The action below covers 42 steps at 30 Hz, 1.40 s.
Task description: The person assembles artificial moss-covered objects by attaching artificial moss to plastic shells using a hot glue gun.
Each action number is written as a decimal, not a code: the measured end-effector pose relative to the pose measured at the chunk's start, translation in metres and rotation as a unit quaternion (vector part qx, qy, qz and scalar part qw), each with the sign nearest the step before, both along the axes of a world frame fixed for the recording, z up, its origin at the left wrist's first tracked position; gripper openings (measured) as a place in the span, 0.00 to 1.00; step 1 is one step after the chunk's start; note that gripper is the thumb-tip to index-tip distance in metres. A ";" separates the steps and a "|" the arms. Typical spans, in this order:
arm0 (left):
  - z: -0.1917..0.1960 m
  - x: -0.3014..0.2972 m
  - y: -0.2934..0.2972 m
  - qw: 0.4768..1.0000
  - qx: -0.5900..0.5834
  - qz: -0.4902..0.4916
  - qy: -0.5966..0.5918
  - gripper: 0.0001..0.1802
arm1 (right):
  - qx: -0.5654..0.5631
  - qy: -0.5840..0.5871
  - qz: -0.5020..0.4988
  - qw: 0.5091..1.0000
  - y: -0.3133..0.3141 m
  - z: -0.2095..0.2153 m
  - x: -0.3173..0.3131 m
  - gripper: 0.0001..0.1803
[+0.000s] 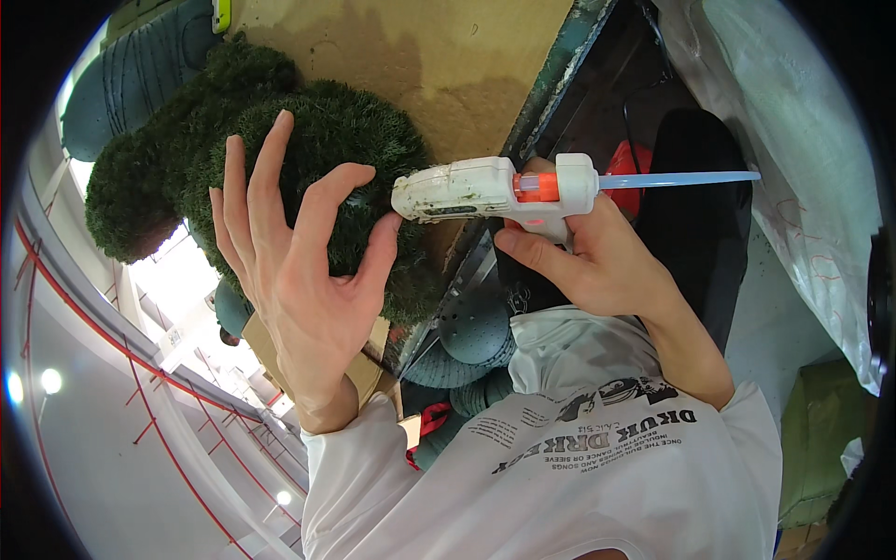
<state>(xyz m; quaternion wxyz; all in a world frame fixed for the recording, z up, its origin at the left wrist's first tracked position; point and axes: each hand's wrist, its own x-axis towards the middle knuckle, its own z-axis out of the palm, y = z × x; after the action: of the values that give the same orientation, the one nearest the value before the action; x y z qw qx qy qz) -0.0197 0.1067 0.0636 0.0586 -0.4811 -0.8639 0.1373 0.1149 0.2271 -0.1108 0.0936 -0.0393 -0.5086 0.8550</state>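
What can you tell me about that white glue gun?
The glue gun looks plastic: white, with an orange part near the rear and dark greenish smears toward its nose. A long, translucent stick juts from its back. The right hand grips it, nose pointing left in view, close to the left hand; contact there is unclear.

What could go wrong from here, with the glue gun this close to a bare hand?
The left hand has its thumb close to the front end of the glue gun; if hot, that could burn it. The glue stick juts far out behind and might catch or bend.
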 end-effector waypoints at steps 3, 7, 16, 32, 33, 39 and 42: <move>0.001 0.000 0.000 1.000 -0.003 0.000 0.003 0.22 | 0.003 -0.002 0.008 1.000 0.001 0.000 0.001 0.15; 0.001 0.001 0.000 1.000 -0.004 0.003 0.002 0.22 | 0.013 -0.005 0.002 1.000 0.000 0.000 0.001 0.15; 0.001 0.001 -0.001 1.000 -0.003 0.001 0.001 0.22 | 0.009 -0.008 0.007 1.000 -0.001 0.001 0.000 0.15; 0.006 -0.001 -0.010 1.000 -0.002 -0.014 0.000 0.21 | 0.049 -0.036 -0.098 0.993 0.024 0.015 0.011 0.09; 0.010 0.002 -0.014 1.000 0.014 -0.015 -0.009 0.21 | -0.017 -0.092 -0.104 0.990 0.031 0.027 0.007 0.09; 0.070 0.030 -0.084 0.952 0.262 -0.031 -0.154 0.14 | 0.385 -0.185 -0.172 0.887 0.090 0.071 -0.073 0.25; 0.124 0.061 -0.182 0.931 0.299 0.198 0.074 0.06 | 0.512 -0.167 -0.157 0.828 0.118 0.036 -0.139 0.27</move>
<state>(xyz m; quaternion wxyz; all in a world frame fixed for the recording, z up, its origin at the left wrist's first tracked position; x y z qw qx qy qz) 0.0413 -0.0757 0.1874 0.2348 -0.2488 -0.9360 -0.0831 -0.0245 0.3451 -0.0745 0.1473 -0.2072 -0.8683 0.4260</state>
